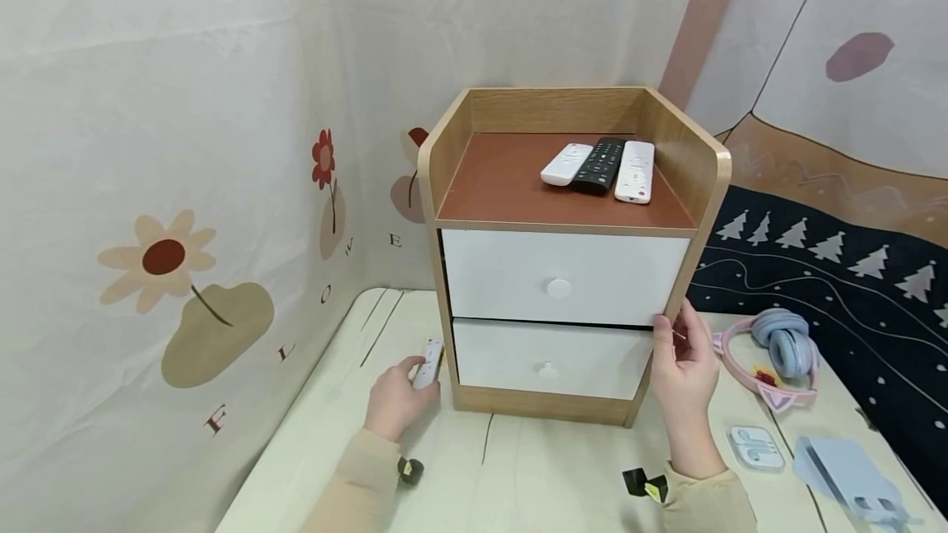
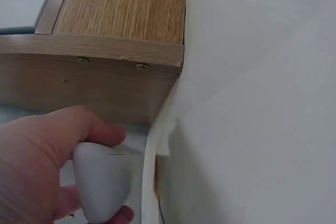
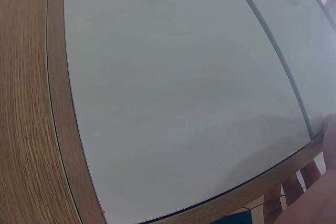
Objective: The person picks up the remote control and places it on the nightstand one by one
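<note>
A small wooden cabinet point(image 1: 541, 405) with two white drawers, the upper drawer point(image 1: 504, 270) and the lower drawer point(image 1: 496, 356), stands on the table. Both drawers sit closed. Beside the cabinet's lower left side, my left hand point(image 1: 396, 397) holds a white remote control point(image 1: 428, 364) between thumb and fingers; its rounded white end point(image 2: 102, 182) shows in the left wrist view. My right hand point(image 1: 687, 368) grips the cabinet's right front edge, thumb at the front and fingers along the side. On the brown top shelf point(image 1: 496, 175) lie two white remotes point(image 1: 635, 171) and a black remote point(image 1: 601, 164).
To the right of the cabinet lie pink and blue cat-ear headphones point(image 1: 792, 344), a clear case with white earphones point(image 1: 755, 447) and a light blue flat holder point(image 1: 852, 479). Printed cloth point(image 1: 244, 146) hangs behind and at the left of the table point(image 1: 518, 475).
</note>
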A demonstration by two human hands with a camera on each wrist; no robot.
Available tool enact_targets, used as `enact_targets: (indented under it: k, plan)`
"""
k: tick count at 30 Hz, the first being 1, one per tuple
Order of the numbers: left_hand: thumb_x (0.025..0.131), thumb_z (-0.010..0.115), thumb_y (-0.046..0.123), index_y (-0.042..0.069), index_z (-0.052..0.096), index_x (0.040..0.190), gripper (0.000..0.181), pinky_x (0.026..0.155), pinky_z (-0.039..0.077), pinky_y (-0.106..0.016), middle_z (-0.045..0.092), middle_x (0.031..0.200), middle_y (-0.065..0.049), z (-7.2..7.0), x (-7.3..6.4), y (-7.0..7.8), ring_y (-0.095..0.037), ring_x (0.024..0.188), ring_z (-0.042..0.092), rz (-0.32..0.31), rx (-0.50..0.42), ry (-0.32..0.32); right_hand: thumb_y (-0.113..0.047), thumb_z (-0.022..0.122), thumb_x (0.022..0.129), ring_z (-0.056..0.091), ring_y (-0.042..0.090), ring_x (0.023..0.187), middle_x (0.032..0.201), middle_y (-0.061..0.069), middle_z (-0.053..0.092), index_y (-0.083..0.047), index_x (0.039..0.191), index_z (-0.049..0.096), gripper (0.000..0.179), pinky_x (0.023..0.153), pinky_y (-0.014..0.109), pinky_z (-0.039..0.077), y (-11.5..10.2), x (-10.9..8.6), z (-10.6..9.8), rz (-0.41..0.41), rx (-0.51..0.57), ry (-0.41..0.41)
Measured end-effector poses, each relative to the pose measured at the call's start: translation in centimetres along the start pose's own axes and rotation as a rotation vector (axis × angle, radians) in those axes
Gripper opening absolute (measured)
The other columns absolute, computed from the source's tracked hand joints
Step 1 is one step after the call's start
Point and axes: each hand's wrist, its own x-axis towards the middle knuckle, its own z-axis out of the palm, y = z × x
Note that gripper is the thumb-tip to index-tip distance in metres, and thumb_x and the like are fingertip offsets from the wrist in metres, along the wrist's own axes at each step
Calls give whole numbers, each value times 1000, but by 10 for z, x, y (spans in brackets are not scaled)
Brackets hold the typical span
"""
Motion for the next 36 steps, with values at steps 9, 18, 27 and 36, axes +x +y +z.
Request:
enact_targets:
  k: [9,18,27,36]
  plan:
    - [91,84,34,13,69,146,61,63,47,-31,69,91,-9,-8,5,13,-19,74,59,57,-132,179,2,68,104,61,-10,100,112,-33,60,2,149,65,45,81,2,47,0,-1,0,-1,-3,4]
    - [92,85,34,19,69,148,60,71,49,-31,68,97,-9,-33,6,40,-21,83,61,123,-206,317,1,68,105,60,-10,101,113,-33,60,3,149,64,45,82,1,47,1,-2,1,-12,-5,5]
    - [91,87,24,16,72,144,55,64,48,-23,68,93,-11,-88,15,84,-19,74,60,342,-335,538,0,70,104,60,-11,100,113,-33,61,2,149,65,45,81,1,46,2,1,0,-40,-5,20]
    - [92,85,20,13,70,146,57,64,44,-16,63,91,-17,-121,11,128,-15,71,54,588,-436,730,0,70,104,61,-11,101,113,-33,61,0,149,66,45,82,1,47,2,0,0,-9,-9,9]
